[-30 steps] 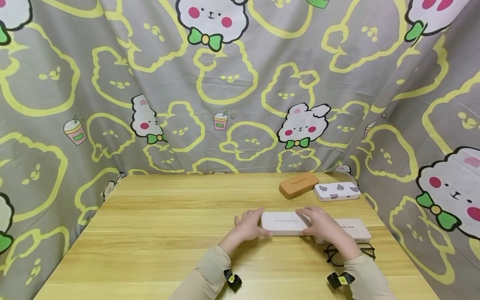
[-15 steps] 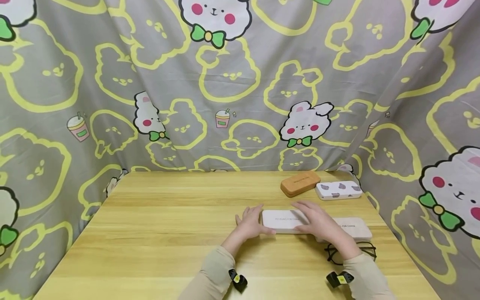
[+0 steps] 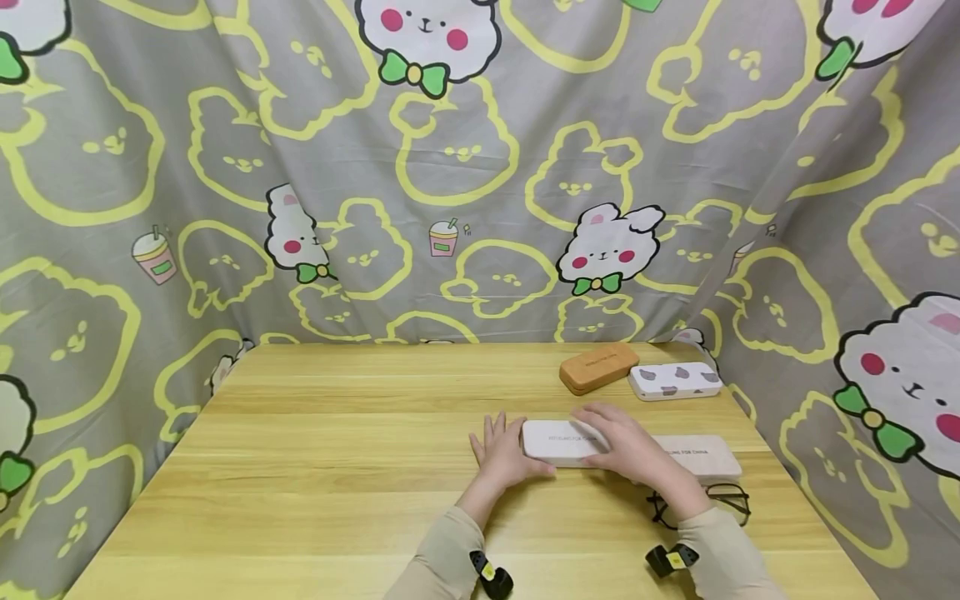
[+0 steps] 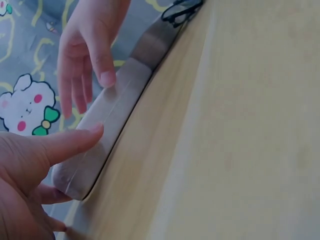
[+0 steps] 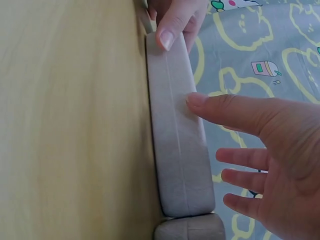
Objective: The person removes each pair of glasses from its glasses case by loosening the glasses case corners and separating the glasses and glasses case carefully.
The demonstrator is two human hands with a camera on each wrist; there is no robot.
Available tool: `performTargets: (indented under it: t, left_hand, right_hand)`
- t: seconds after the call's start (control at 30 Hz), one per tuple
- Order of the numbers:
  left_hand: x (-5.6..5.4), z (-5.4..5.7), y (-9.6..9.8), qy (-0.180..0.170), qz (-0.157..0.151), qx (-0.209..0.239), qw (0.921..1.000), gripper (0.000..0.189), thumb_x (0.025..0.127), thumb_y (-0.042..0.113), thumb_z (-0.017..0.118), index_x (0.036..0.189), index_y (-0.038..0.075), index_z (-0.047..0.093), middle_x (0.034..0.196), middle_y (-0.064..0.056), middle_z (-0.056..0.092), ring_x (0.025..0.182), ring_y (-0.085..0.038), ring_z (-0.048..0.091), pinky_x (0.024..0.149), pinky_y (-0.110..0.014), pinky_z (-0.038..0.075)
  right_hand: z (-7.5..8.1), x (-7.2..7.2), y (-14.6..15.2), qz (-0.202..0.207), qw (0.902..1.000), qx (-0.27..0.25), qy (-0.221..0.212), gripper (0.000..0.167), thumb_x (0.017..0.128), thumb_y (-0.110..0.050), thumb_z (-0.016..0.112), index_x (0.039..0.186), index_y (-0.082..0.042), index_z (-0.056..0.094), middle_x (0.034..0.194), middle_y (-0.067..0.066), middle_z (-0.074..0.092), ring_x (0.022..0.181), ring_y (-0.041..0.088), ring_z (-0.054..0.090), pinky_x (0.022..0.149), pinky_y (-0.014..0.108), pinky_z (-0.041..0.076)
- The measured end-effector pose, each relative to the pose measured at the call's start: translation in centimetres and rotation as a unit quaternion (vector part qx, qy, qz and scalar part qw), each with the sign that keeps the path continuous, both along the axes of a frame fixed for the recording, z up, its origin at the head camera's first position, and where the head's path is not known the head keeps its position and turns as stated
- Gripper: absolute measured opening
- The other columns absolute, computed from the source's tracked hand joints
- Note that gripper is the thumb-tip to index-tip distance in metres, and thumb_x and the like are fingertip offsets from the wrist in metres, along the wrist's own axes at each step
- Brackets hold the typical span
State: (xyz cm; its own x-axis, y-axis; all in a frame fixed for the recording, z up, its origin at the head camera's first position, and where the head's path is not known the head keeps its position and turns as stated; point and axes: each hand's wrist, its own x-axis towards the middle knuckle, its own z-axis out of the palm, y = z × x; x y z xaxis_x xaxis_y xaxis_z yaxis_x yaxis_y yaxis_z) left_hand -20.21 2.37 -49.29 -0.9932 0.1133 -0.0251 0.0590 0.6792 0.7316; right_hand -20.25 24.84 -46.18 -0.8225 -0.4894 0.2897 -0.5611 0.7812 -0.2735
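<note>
A white glasses case (image 3: pixel 558 442) with a line of print on its lid lies closed on the table, between my two hands. My left hand (image 3: pixel 506 454) is at its left end, fingers spread and thumb along the front side. In the left wrist view that thumb (image 4: pixel 75 144) overlaps the case's front. My right hand (image 3: pixel 630 446) arches over the right part of the lid, hiding some of the print. Seen from the right wrist, its thumb tip (image 5: pixel 197 99) is at the case's front edge while the other fingers are extended, apart from the case.
A beige glasses case (image 3: pixel 705 457) adjoins the white case's right end, partly behind my right hand. Black-framed eyeglasses (image 3: pixel 729 497) lie in front of it, by my right wrist. Farther back are a brown case (image 3: pixel 600 369) and a white case with grey patches (image 3: pixel 675 381). A patterned curtain (image 3: pixel 465 150) borders the table.
My right hand has slid left over the white case's lid, uncovering more of the beige case. My left hand's fingers have spread wider. The white case has hardly moved.
</note>
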Motion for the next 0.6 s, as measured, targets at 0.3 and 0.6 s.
performTargets:
  t: [0.3, 0.6]
  left_hand:
    - [0.1, -0.7, 0.6, 0.021, 0.027, -0.009, 0.9994, 0.086, 0.054, 0.036, 0.093, 0.128, 0.01, 0.058, 0.156, -0.023, 0.032, 0.149, -0.045, 0.011, 0.115, -0.07, -0.004]
    - [0.0, -1.3, 0.9, 0.033, 0.043, -0.028, 0.9982, 0.083, 0.056, 0.039, 0.092, 0.127, 0.012, 0.059, 0.156, -0.021, 0.033, 0.15, -0.043, 0.013, 0.116, -0.069, -0.001]
  right_hand:
    - [-0.5, 0.1, -0.6, -0.006, 0.9995, 0.005, -0.031, 0.067, 0.071, -0.02, 0.085, 0.132, -0.006, 0.059, 0.132, 0.025, 0.058, 0.124, 0.046, 0.052, 0.104, 0.062, 0.041]
    - [-0.9, 0.1, -1.0, 0.005, 0.9995, -0.011, -0.03, 0.063, 0.071, -0.013, 0.084, 0.129, -0.004, 0.061, 0.127, 0.021, 0.062, 0.118, 0.04, 0.058, 0.101, 0.056, 0.046]
